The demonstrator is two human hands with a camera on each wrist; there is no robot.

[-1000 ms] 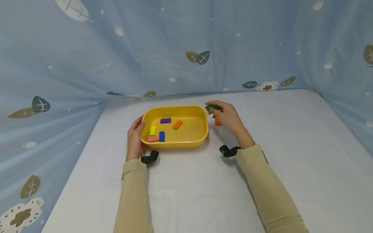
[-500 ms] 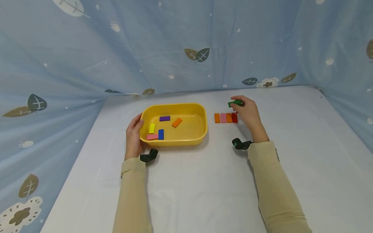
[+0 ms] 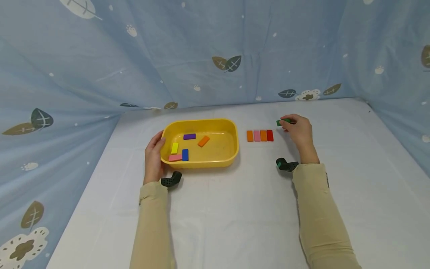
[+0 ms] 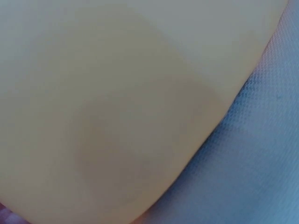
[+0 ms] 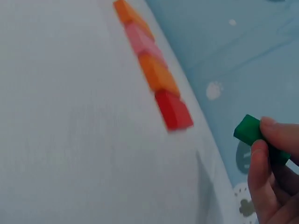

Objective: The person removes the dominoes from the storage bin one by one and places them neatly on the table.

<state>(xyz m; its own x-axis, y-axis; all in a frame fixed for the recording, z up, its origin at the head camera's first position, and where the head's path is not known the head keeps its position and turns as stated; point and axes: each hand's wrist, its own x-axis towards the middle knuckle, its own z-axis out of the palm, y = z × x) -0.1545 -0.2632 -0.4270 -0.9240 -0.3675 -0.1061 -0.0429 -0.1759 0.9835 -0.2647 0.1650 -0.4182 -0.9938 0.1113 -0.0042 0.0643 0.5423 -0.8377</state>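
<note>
My left hand (image 3: 154,158) grips the left end of a yellow tub (image 3: 215,164), whose wall (image 4: 117,93) fills most of the left wrist view. Between thumb and fingers my right hand (image 3: 300,132) (image 5: 275,168) pinches a green block (image 3: 283,122) (image 5: 249,130), held above the table, right of and slightly behind a row of blocks. From left to right the row has an orange block (image 3: 250,136), a pink block (image 3: 256,135), another orange block (image 3: 263,135) and a red block (image 3: 270,135) (image 5: 173,111).
Inside the tub lie a purple block (image 3: 189,136), an orange block (image 3: 203,141), a yellow block (image 3: 174,148), a pink block (image 3: 175,158) and a blue block (image 3: 185,155). White cloth (image 3: 218,216) covers the table; a blue patterned curtain (image 3: 188,48) hangs behind it.
Carrying the green block, my right hand has moved right from beside the tub, past the row, uncovering its blocks. My left hand stays on the tub.
</note>
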